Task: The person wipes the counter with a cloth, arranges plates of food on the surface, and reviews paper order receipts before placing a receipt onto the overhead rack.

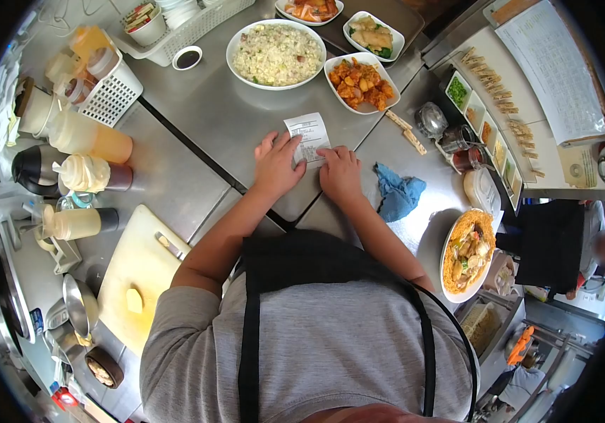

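A printed paper receipt point(309, 132) lies on the steel counter between my hands. My left hand point(277, 166) rests at the receipt's left edge, fingers spread and palm down, with index finger and thumb touching the paper. At its lower right edge, my right hand point(341, 171) has bent fingers, and the index finger and thumb close on the paper. Beyond the receipt stand a large bowl of fried rice point(276, 55) and a white dish of orange-red saucy pieces point(361, 84). A crumpled blue cloth point(398, 192) is to the right of my right hand.
At left are a cutting board point(123, 282), squeeze bottles point(80, 224) and a white basket point(113, 88). A plate of noodles point(468, 255) sits at right, near a garnish tray point(486, 130). Chopsticks point(407, 132) lie beside a small glass jar. Another person point(549, 243) stands far right.
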`<action>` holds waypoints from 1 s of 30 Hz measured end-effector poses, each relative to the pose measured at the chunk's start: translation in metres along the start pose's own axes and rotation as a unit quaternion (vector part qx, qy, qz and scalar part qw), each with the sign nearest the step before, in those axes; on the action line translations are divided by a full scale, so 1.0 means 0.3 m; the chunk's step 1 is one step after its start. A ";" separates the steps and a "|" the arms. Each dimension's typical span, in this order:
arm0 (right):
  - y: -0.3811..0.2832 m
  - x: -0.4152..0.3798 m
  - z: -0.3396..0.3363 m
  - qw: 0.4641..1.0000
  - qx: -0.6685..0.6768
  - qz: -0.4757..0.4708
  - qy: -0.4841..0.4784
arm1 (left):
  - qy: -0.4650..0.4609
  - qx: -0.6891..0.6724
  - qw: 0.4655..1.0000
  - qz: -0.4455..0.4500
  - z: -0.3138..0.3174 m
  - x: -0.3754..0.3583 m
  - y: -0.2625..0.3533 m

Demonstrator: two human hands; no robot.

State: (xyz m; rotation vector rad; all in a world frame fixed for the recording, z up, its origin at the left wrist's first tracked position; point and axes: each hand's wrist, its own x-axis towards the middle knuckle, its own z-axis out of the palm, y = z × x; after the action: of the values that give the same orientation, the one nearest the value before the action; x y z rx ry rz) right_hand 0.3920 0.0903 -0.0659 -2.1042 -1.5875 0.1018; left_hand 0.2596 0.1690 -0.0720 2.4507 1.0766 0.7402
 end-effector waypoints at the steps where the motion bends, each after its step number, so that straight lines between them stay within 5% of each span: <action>1: -0.006 0.000 -0.007 1.000 0.001 -0.003 0.001 | 0.000 0.002 1.000 0.001 0.000 -0.001 0.000; 17: -0.050 0.067 0.001 0.996 -0.060 -0.004 -0.059 | -0.010 0.032 0.999 0.005 0.002 0.001 0.000; 30: 0.193 0.084 -0.083 0.976 -0.139 0.153 0.074 | -0.003 0.014 1.000 0.001 0.017 -0.002 -0.006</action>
State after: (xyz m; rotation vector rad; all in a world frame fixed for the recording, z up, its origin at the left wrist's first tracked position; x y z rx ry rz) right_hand 0.4597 0.0935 -0.0632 -2.4970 -1.2386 -0.1808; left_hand 0.2614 0.1692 -0.0771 2.4759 1.0886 0.7219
